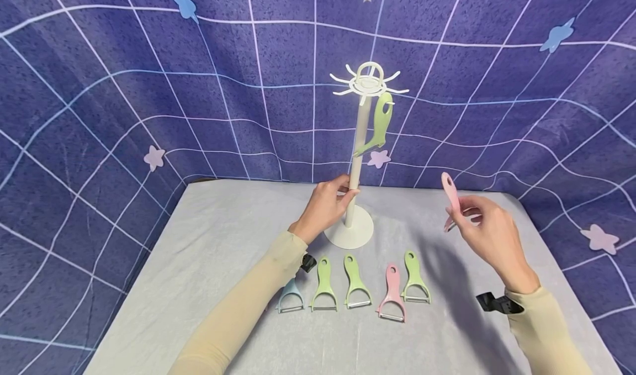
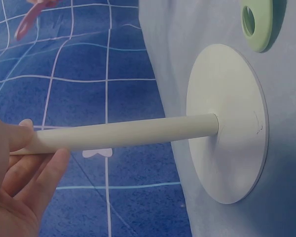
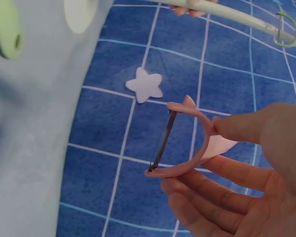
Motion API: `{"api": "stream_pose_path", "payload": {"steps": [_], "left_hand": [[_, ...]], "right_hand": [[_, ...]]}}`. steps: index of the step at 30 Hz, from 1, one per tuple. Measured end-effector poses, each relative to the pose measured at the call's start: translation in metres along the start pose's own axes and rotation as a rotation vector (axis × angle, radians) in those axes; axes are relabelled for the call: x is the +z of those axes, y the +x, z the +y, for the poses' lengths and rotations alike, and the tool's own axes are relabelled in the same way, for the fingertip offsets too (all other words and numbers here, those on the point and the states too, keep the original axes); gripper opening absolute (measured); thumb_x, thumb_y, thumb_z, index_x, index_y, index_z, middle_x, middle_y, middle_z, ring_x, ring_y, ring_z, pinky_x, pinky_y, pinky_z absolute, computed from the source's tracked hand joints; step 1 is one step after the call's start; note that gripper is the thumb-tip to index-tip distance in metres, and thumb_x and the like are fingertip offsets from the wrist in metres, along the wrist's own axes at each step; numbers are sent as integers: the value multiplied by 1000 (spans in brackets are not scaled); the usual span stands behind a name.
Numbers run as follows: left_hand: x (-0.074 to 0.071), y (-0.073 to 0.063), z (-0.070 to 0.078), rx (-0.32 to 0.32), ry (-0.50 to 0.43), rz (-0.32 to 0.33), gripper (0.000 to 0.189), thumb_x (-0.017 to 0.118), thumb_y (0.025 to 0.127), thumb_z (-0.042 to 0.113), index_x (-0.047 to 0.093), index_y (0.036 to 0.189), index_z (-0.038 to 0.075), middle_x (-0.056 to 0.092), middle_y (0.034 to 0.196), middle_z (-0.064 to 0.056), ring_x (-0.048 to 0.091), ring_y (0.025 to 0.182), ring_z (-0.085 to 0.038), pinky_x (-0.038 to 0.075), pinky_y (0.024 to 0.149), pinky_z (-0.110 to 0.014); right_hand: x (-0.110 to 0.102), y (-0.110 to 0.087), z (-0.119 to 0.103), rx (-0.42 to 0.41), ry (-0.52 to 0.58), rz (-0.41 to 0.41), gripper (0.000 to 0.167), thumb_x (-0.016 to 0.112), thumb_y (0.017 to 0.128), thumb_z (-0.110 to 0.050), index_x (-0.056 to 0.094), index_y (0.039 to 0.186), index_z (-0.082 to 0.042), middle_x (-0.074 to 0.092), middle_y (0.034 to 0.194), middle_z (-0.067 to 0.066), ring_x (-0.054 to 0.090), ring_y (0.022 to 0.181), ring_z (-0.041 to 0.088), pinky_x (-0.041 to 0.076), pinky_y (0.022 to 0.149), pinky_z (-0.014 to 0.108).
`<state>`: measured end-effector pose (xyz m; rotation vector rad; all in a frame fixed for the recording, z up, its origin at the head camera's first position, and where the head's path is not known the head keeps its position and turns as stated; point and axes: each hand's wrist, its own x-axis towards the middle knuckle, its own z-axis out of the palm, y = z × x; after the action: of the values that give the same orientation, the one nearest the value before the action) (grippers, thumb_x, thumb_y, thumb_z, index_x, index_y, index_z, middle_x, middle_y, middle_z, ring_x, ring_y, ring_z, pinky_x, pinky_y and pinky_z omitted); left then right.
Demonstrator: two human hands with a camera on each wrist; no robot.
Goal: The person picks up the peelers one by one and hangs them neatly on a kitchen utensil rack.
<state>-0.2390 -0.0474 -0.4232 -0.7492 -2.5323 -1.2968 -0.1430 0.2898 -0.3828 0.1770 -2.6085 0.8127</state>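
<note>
My left hand (image 1: 325, 206) grips the pole (image 2: 123, 136) of a cream utensil stand, a little above its round base (image 1: 361, 232). At the top, a ring of hooks (image 1: 368, 85) carries one green peeler (image 1: 382, 120), hung by the hole in its handle. Off to the right, my right hand (image 1: 489, 231) pinches a pink peeler (image 1: 450, 190) above the table, handle end up. In the right wrist view the thumb and fingers hold that peeler near its U-shaped head (image 3: 205, 140), and the blade shows.
In front of the stand lies a row of peelers: a blue peeler (image 1: 291, 296) partly behind the left sleeve, several green ones such as this green peeler (image 1: 324, 284), and another pink peeler (image 1: 392, 292). A purple grid-patterned cloth (image 1: 238, 115) hangs behind the grey-covered table (image 1: 199, 226).
</note>
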Motion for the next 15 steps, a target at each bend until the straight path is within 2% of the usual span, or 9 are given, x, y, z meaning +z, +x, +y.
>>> {"api": "stream_pose_path", "payload": {"steps": [3,5,15], "left_hand": [[0,0,0,-1,-1,0,16,71,106,18,72,114,4,79,109,-13,78,106,-26,66,91,-28],[-1,0,0,-3,-1,2,16,71,106,18,72,114,4,79,109,-13,78,106,-26,66,91,-28],[0,0,0,9,-3,11,17,72,106,18,72,114,4,79,108,-13,78,104,-26,66,90,-28]], "right_hand": [[0,7,-6,-26,28,32,23,76,101,-26,80,117,-9,79,98,5,59,85,-18,52,75,8],[-1,12,-11,-39,47,55,25,77,100,-25,79,117,-7,79,99,7,56,84,-21,53,76,9],[-3,36,-35,-73,153,110,26,81,99,-27,79,118,-9,79,102,6,60,85,-18,50,81,12]]}}
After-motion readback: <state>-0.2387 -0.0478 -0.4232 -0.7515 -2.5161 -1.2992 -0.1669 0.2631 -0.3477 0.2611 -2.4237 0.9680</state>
